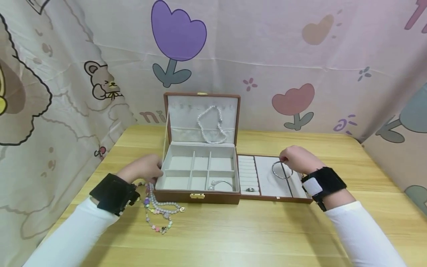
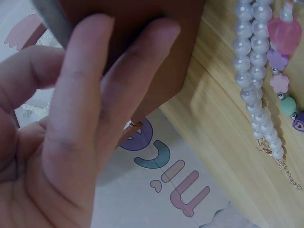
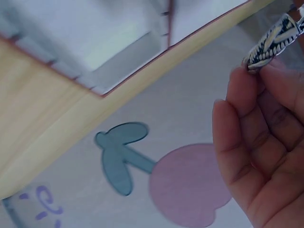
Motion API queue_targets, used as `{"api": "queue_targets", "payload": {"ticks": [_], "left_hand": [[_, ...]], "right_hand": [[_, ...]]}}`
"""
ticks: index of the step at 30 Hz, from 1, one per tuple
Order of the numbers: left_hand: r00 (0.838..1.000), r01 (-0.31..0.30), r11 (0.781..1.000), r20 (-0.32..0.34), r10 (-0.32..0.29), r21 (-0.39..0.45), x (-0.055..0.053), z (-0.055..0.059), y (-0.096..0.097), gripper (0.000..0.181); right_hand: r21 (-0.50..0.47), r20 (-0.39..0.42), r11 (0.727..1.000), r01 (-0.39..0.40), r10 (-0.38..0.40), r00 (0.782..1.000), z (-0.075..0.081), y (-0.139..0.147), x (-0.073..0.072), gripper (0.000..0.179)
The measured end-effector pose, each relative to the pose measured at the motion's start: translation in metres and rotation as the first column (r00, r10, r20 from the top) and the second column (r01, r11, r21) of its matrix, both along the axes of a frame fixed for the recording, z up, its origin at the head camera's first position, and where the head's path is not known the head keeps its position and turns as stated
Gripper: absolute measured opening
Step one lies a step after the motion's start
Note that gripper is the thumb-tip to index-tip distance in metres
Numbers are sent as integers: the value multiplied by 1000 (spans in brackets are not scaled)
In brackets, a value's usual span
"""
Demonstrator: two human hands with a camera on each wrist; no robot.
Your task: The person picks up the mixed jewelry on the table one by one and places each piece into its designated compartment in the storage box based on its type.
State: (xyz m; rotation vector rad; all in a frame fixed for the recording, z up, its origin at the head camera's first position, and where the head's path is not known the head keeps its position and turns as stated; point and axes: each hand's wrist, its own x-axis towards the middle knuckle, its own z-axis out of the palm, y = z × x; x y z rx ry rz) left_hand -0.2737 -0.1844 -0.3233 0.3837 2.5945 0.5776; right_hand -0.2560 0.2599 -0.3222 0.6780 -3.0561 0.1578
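Observation:
My right hand [image 1: 300, 159] pinches a silver bangle [image 1: 275, 172] over the pulled-out side tray [image 1: 267, 185]. In the right wrist view, thumb and fingertips meet on one end of the patterned bangle [image 3: 273, 45]. At the left wall of an open brown jewelry box [image 1: 213, 198], my left hand [image 1: 145, 168] rests its fingers. The left wrist view shows extended fingers [image 2: 78, 76] against the box's brown side [image 2: 166, 71]. In the box's front right compartment lies an open silver bangle with pearl ends [image 1: 222, 181]. A pearl strand [image 1: 220, 126] hangs inside the raised lid.
By the box's front left corner lie a pearl necklace [image 1: 166, 204] and a colorful beaded strand [image 1: 153, 227]. A ring [image 1: 250, 190] sits in the tray's ring rolls. A printed curtain [image 1: 233, 44] hangs behind the wooden table [image 1: 217, 237].

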Motion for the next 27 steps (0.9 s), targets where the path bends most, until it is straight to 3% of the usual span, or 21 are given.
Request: {"api": "queue_targets", "payload": {"ticks": [8,27], "left_hand": [[1000,-14,1000,13,14,18,-4,-3,-3,14],[1000,-21,999,-6,21,32,2,-1,-1,15]], "right_hand": [[9,-6,998,-56,56,998,1,-33,-12,12],[-17,-28,979,-204,203,979,12,-109,-33,23]]}}
